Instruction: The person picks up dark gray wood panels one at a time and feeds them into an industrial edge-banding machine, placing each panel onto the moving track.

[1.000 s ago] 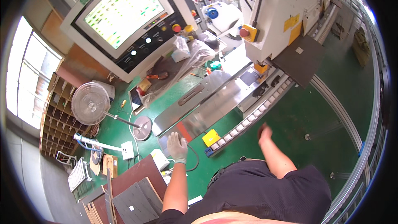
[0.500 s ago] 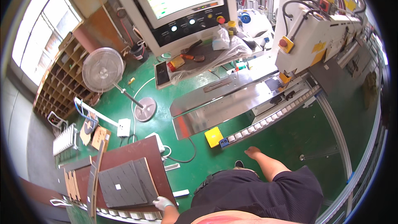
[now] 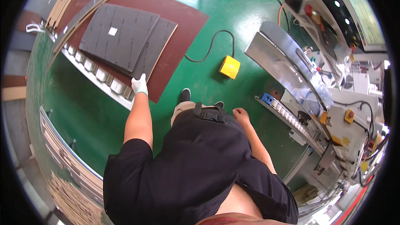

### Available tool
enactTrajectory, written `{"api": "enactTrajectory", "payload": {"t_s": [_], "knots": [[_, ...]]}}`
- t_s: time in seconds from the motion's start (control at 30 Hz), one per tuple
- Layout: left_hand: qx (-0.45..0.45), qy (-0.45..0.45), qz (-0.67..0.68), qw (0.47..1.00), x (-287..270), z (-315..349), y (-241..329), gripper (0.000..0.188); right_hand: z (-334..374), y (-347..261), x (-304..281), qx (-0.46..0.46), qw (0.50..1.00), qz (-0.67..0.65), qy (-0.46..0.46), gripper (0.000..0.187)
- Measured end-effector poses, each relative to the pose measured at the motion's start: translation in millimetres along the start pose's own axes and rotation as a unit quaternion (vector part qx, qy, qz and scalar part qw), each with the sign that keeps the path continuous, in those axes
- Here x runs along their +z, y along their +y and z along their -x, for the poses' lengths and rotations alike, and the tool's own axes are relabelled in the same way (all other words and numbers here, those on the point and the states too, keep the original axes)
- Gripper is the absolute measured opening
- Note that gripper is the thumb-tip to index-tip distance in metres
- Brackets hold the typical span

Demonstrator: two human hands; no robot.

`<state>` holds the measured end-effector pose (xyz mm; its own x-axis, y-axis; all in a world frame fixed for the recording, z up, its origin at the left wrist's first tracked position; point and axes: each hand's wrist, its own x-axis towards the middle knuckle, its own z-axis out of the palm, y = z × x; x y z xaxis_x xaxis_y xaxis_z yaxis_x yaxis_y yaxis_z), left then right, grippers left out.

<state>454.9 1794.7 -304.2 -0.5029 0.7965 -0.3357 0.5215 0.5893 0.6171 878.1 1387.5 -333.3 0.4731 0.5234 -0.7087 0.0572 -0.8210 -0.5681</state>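
Note:
Two dark grey panels lie stacked on a brown board, the upper panel (image 3: 116, 46) bearing a small white label. The lower panel (image 3: 161, 43) sticks out on the right and shows a pale wood-coloured edge. My left hand (image 3: 139, 85), in a white glove, is closed at the near corner of the lower panel; its fingertips are partly hidden. My right hand (image 3: 241, 115) is bare and hangs beside my right hip. Its fingers are loosely curled, with nothing visible in them.
Under the brown board (image 3: 183, 21) runs a roller track (image 3: 102, 75). Long narrow strips (image 3: 89, 6) lie across its left part. On the green floor sits a yellow box (image 3: 229, 67) with a black cable. A machine with a metal table (image 3: 283, 64) stands to the right.
My view has turned left and down, bringing the panels and my whole left forearm further into sight. My left hand remains at the panel corner; my right hand stays by my side.

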Motion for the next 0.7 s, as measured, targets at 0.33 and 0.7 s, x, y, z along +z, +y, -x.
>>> {"api": "enactTrajectory", "payload": {"t_s": [0.33, 0.7], "knots": [[0.072, -0.003, 0.01, 0.997, -18, -57, -9, 0.109, 25, -31, -3, 0.013, 0.997, 0.075, 0.008, 0.029], [-0.068, -0.186, 0.295, 0.935, -44, -104, -40, 0.057, 26, -93, 23, -0.001, 0.999, 0.023, 0.026, 0.031]]}}
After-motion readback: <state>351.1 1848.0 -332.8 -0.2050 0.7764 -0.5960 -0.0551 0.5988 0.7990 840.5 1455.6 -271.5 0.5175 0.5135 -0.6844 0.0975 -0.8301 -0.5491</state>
